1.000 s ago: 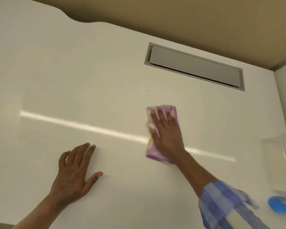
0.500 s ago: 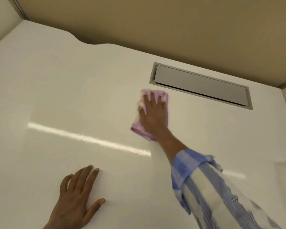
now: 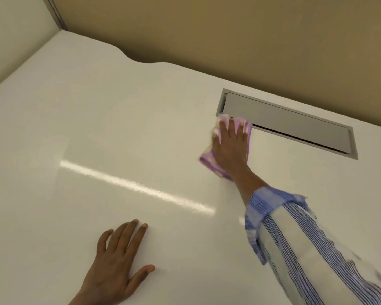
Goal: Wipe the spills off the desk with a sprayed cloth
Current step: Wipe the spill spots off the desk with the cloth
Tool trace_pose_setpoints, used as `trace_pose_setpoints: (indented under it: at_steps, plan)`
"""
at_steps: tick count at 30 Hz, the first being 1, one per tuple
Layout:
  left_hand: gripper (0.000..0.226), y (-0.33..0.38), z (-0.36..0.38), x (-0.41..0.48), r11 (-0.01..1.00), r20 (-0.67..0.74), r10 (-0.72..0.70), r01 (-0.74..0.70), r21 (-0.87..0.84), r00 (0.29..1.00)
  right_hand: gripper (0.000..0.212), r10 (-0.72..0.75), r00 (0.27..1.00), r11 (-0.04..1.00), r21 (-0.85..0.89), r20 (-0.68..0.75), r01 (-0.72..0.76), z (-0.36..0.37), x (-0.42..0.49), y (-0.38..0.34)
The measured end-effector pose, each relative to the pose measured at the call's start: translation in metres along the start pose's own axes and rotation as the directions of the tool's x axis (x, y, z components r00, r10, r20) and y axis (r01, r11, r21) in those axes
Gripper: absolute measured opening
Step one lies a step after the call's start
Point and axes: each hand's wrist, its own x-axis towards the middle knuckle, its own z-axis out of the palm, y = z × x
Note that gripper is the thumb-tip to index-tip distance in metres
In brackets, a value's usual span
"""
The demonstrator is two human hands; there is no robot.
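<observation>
A folded purple and yellow cloth (image 3: pixel 209 160) lies on the white desk (image 3: pixel 119 128), its far edge touching the grey cable hatch. My right hand (image 3: pixel 230 146) presses flat on the cloth with fingers spread, covering most of it. My left hand (image 3: pixel 117 267) rests palm down on the bare desk near the front edge, fingers apart, holding nothing. No spill shows on the glossy surface; only a bright streak of reflected light crosses the middle.
A grey rectangular cable hatch (image 3: pixel 295 126) is set into the desk at the back right. A tan partition wall (image 3: pixel 229 36) runs along the desk's wavy back edge. A white side panel (image 3: pixel 13 40) stands at the left.
My right hand has slid the cloth away from me across the desk, up to the hatch's near left corner. The left hand has stayed flat in place. The container at the right has left the view.
</observation>
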Motion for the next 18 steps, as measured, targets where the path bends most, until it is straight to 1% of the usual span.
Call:
trace_pose_setpoints:
  at_steps: [2,3,5,7,9,11,12,13,14,16,18]
  plan:
    - [0.083,-0.002,0.001,-0.001,1.000,0.000,0.003,-0.003,-0.022,1.000,0.062,0.013,1.000,0.998,0.055,0.002,-0.013,0.003,0.024,-0.042]
    - [0.084,-0.002,0.002,-0.001,1.000,-0.004,0.006,-0.006,-0.027,1.000,0.063,-0.025,1.000,0.997,0.070,0.007,0.025,0.005,0.028,-0.065]
    - [0.083,-0.002,0.002,-0.001,1.000,-0.014,0.010,-0.010,-0.029,1.000,0.063,-0.182,0.983,0.981,0.075,0.018,0.180,0.011,0.018,-0.103]
    - [0.082,-0.002,0.003,0.000,0.999,-0.033,0.018,-0.019,-0.028,0.999,0.063,-0.363,0.931,0.928,0.104,0.029,0.358,0.019,-0.017,-0.123]
    - [0.081,-0.002,0.001,-0.001,0.999,-0.043,0.019,-0.020,-0.037,0.999,0.063,-0.509,0.860,0.855,0.141,0.040,0.500,0.026,-0.071,-0.119]
    - [0.081,-0.001,0.000,0.000,0.999,-0.042,0.019,-0.021,-0.046,0.999,0.063,-0.581,0.812,0.810,0.141,0.058,0.570,0.031,-0.116,-0.090]
    - [0.081,-0.001,-0.001,0.000,0.998,-0.041,0.020,-0.022,-0.051,0.999,0.062,-0.591,0.803,0.805,0.124,0.076,0.581,0.030,-0.121,-0.071]
    - [0.081,-0.001,-0.001,0.000,0.998,-0.043,0.022,-0.024,-0.054,0.999,0.061,-0.575,0.813,0.817,0.100,0.088,0.567,0.026,-0.113,-0.054]
    - [0.081,-0.001,-0.001,0.000,0.998,-0.044,0.026,-0.029,-0.054,0.999,0.060,-0.530,0.844,0.848,0.066,0.087,0.525,0.020,-0.096,-0.041]
    - [0.082,-0.002,0.000,-0.001,0.998,-0.050,0.034,-0.036,-0.048,0.998,0.059,-0.374,0.924,0.927,0.013,0.084,0.374,0.007,-0.045,-0.033]
    - [0.082,-0.002,0.002,-0.001,0.997,-0.061,0.041,-0.044,-0.055,0.997,0.061,-0.243,0.967,0.969,-0.021,0.083,0.245,-0.002,0.001,-0.050]
